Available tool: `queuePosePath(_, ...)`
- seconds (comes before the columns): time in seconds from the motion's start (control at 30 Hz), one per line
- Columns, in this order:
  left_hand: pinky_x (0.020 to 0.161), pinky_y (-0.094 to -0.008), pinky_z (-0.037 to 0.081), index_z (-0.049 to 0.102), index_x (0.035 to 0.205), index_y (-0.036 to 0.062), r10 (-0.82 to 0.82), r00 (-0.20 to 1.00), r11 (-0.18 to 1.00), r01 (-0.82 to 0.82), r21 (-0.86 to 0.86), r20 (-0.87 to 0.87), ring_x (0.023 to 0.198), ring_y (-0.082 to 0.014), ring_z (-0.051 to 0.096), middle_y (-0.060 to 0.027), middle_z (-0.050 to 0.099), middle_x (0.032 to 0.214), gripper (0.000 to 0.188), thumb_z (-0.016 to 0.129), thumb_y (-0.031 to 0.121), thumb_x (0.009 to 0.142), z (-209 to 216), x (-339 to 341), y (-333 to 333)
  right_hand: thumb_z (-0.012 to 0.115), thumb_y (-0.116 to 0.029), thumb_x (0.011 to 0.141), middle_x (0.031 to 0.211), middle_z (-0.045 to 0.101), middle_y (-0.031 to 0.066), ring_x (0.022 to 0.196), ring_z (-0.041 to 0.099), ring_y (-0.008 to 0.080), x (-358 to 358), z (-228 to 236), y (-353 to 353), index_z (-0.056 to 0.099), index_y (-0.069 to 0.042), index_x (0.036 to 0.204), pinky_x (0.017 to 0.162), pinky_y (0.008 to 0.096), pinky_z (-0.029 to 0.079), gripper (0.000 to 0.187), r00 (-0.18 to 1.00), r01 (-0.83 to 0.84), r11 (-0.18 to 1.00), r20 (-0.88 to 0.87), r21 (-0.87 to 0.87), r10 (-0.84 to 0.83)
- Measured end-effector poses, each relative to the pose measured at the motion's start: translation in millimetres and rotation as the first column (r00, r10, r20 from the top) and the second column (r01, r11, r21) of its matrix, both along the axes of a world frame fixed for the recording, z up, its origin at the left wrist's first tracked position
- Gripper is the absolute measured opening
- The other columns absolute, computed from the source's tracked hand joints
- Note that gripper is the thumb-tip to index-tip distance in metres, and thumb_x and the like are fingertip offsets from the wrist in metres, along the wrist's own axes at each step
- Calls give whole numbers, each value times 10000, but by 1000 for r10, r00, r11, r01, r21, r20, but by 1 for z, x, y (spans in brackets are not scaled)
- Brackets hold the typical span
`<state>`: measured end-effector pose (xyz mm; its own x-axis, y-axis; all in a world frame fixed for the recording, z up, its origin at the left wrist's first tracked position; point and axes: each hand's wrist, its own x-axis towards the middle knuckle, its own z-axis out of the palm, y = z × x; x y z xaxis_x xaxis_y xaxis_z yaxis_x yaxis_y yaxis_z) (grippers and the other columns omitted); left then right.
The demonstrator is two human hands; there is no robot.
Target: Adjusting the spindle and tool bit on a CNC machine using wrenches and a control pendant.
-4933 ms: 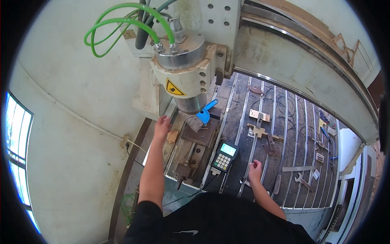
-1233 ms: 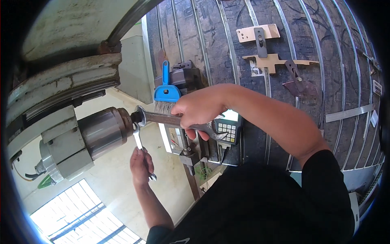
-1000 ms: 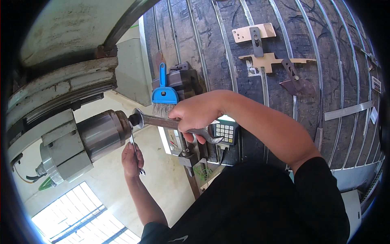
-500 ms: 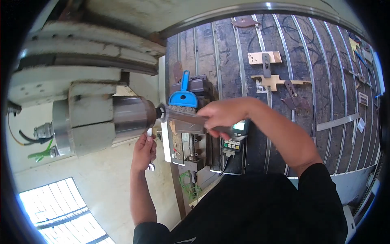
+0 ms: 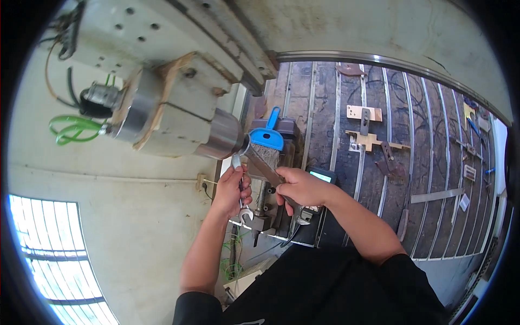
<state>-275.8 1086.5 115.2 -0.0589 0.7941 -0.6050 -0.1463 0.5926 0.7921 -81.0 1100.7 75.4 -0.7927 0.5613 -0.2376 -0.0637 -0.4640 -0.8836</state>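
In my left hand (image 5: 232, 189) is an open-end wrench (image 5: 245, 214); the fingers are closed round its shank, and its upper end meets the nose of the metal spindle (image 5: 223, 131). My right hand (image 5: 300, 187) grips a long, flat metal wrench (image 5: 264, 169), thumb along the top, its far end also at the spindle nose. The tool's rear end sticks out below the right hand. How the jaws sit on the nut is too small to make out. Just beyond lies a blue hand brush (image 5: 267, 138) with grey bristles, on top of a vise (image 5: 290, 132).
A slotted machine bed (image 5: 325, 103) spreads to the right, with clamped wooden pieces (image 5: 364, 113) and a metal strip (image 5: 436, 195) on it. Beside my right hand stands a control pendant (image 5: 320, 176) with a lit screen. Green hoses (image 5: 76, 129) hang behind the spindle.
My view has turned, so the spindle now slants down to the right. The right hand's wrench has swung downward, and my hands are closer together. Both still hold their wrenches.
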Motion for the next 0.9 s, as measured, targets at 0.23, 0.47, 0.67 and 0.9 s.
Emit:
queuePosePath(0.23, 636, -327, 465, 443, 1047, -20, -52, 623, 935, 304, 180, -780, 734, -205, 551, -92, 551, 832, 498, 493, 434, 848, -18, -25, -18, 407, -281, 899, 856, 575, 108, 688, 579, 176, -90, -25, -19, 452, 11, 1008, 633, 302, 451, 315, 903, 430, 898, -10, 94, -431)
queuePosePath(0.47, 1009, -441, 252, 257, 1213, -152, -266, -29, 833, 496, -245, -963, 1189, -407, 332, -318, 346, 1224, 1176, 656, 703, 511, 3, -36, -74, 464, -432, 872, 1200, 470, 127, 1152, 433, 260, -149, -35, 8, 417, 0, 1191, 999, 384, 316, 538, 696, 39, 765, -531, -643, -483)
queuePosePath(0.67, 943, -400, 364, 369, 1162, -159, -163, 30, 873, 471, -130, -986, 1116, -376, 449, -307, 457, 1151, 966, 690, 473, 505, 12, -36, -60, 566, -290, 846, 871, 552, 68, 872, 555, 203, -167, -43, 8, 498, -45, 996, 817, 331, 440, 295, 656, 148, 752, -505, -642, -560)
queuePosePath(0.9, 606, -374, 468, 571, 935, -66, -62, 308, 820, 558, 127, -949, 579, -297, 595, -195, 592, 670, 631, 650, 502, 673, -13, -54, -59, 485, -456, 868, 591, 433, -9, 515, 450, 137, -159, -50, 9, 448, -105, 805, 537, 279, 402, 359, 725, 136, 754, -454, -643, -518)
